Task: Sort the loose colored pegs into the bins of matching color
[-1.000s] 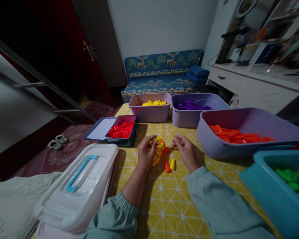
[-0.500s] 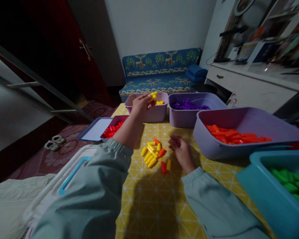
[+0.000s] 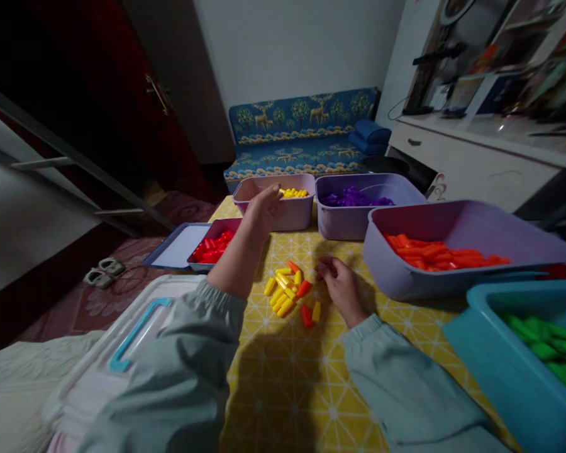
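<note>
My left hand (image 3: pixel 263 211) reaches over the front rim of a pink bin (image 3: pixel 296 218) of yellow pieces (image 3: pixel 294 192). Its fingers are loosely spread and nothing shows in them. My right hand (image 3: pixel 340 284) rests on the yellow tablecloth (image 3: pixel 311 384) with its fingers curled; what they hold, if anything, is hidden. Between the hands lies a small pile of yellow and orange-red pieces (image 3: pixel 288 293), just left of my right hand.
A lilac bin of purple pieces (image 3: pixel 353 221) stands behind. A large bin of orange pieces (image 3: pixel 405 280) and a teal bin of green pieces (image 3: pixel 495 352) are on the right. A tin of red pieces (image 3: pixel 213 245) and a white handled box (image 3: pixel 136 327) sit left.
My left hand took yellow pieces from the pile, carried them up to the yellow bin and now shows none. My right hand has stayed by the pile.
</note>
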A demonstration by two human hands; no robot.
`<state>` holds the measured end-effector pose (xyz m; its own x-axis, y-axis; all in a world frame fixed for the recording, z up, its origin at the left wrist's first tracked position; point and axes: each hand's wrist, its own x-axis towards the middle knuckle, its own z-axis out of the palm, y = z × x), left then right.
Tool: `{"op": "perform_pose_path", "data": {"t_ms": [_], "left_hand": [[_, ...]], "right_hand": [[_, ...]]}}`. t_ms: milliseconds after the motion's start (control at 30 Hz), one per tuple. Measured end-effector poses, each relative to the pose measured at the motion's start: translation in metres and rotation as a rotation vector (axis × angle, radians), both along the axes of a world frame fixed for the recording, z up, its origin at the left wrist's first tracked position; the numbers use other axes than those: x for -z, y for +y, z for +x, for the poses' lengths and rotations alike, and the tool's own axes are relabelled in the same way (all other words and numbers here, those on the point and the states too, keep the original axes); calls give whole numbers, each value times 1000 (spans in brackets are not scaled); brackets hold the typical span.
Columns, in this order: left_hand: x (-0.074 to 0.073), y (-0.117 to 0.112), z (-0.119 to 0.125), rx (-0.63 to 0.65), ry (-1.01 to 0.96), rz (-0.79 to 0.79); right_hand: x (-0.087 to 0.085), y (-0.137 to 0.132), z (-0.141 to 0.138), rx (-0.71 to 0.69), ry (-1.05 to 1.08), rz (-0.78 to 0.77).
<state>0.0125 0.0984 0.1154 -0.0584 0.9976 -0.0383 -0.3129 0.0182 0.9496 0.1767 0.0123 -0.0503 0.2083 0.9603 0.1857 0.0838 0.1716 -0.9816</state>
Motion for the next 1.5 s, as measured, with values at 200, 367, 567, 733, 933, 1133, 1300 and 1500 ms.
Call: {"op": "perform_pose_path", "data": {"t_ms": [200,367,567,733,933,1133,1300,1500], "left_hand": [[63,-87,-44,293,849,132],[89,-130,-49,302,1479,148],[106,-121,-8,315,1336,305],[117,-96,6,366,1053,373],[134,-84,-6,424,285,100],[139,-84,-12,435,38,17],[141,-86,-10,386,27,40],[140,-87,-9,343,147,109]], "right_hand": [[-4,-3,-1,-21,-40,21],[-4,-5,-1,-34,-80,31],[-8,-8,0,-85,-185,42],[-14,-10,3,-80,-270,33],[-13,-8,3,-70,-202,19],[-5,-5,2,-126,-164,28],[-13,-10,3,-145,-316,113],[-24,-15,1,-133,-376,115]]}}
